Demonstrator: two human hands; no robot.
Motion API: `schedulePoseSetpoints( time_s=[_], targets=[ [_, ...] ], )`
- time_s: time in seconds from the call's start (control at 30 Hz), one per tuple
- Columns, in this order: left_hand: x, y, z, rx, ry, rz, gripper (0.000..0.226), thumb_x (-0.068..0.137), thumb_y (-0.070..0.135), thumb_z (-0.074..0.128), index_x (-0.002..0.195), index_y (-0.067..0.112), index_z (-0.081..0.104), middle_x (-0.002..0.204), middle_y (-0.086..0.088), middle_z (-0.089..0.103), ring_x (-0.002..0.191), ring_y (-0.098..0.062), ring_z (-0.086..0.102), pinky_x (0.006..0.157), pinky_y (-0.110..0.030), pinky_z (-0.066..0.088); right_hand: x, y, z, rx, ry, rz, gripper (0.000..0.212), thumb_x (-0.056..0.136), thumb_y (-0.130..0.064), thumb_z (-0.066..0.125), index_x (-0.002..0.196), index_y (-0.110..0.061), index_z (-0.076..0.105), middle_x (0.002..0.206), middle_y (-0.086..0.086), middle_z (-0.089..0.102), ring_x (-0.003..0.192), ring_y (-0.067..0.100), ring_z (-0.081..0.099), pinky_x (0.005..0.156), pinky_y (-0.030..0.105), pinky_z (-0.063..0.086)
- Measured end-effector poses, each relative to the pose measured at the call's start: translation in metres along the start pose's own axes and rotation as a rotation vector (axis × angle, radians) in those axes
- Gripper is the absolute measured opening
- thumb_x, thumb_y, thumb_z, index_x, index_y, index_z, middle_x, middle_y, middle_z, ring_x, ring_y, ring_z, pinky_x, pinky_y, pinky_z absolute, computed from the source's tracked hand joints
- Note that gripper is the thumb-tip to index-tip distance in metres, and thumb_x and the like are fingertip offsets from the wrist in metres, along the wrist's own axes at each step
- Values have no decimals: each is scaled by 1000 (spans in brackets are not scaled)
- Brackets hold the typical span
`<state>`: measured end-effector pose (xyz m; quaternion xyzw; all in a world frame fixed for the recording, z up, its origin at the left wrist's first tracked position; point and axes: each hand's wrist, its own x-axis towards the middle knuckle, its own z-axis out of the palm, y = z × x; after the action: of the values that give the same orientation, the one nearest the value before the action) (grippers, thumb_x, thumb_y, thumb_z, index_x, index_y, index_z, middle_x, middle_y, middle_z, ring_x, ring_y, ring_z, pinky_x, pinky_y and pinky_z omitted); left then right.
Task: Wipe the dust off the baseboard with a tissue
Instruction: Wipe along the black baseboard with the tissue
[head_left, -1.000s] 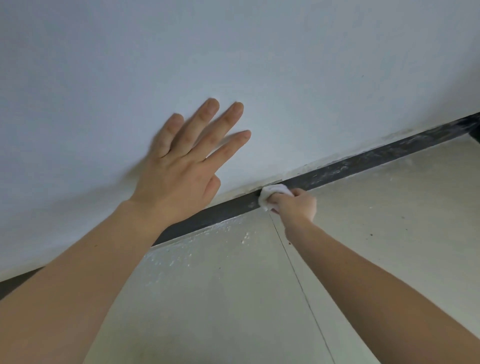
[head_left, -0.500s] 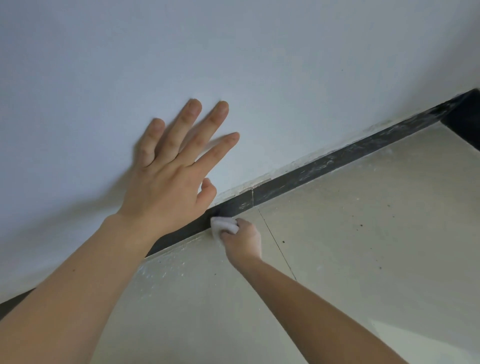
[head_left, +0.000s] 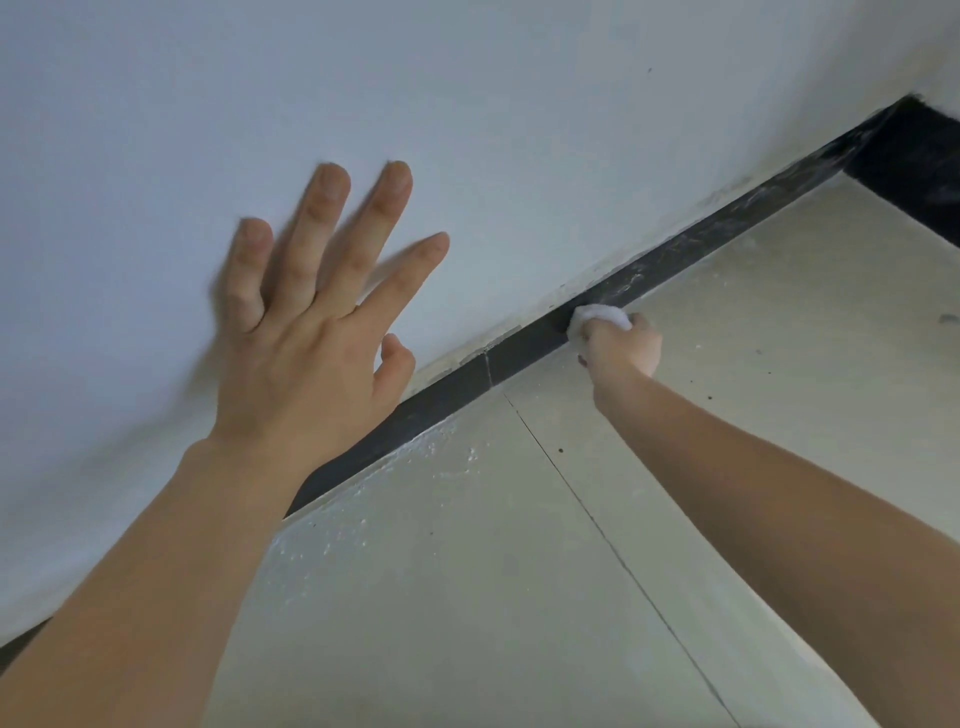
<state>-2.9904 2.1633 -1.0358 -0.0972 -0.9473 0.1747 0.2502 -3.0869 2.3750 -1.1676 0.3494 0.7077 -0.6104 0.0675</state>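
Wall: pale painted wall (head_left: 467, 104) fills the whole top half, with scuffy paint along its bottom edge.
Floor: light tiled floor (head_left: 519, 597), white specks along the edge, one grout line (head_left: 597, 525) running from the baseboard towards 5 o'clock.
Baseboard: dark strip (head_left: 530, 345) where wall meets floor. The stretch around 8 o'clock looks pretty clean; up towards 2 o'clock it's streaked with pale dust (head_left: 753, 208).
Left hand: the left hand (head_left: 311, 332) is at 9 o'clock, flat on the wall, fingers spread and holding nothing. Looks like bracing.
Right hand: the right hand (head_left: 621, 345) is at 3 o'clock of centre, fingers curled tight round the tissue, knuckles towards the camera.
Tissue: small white wad (head_left: 597, 315) pressed against the baseboard's face, right where clean meets dusty.
Risk: honestly, the wad is tiny, so I'd guess it loads up and just smears dust along, or drops it onto the floor. Press too hard and thin tissue could tear.
Long axis: the baseboard runs 8 o'clock to 2 o'clock, so strokes should follow that line out to the far corner.
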Motion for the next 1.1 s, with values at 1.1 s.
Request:
schedulePoseSetpoints(
  time_s=[1.1],
  targets=[
    [12,41,16,-102,193,-207,81,80,13,34,155,30,8,157,5,-22,144,-14,-24,112,-40,-23,-89,4,30,-774,-498,-209,18,79,-19,57,65,-15,45,63,-2,50,53,13,45,48,22,36]
  ],
)
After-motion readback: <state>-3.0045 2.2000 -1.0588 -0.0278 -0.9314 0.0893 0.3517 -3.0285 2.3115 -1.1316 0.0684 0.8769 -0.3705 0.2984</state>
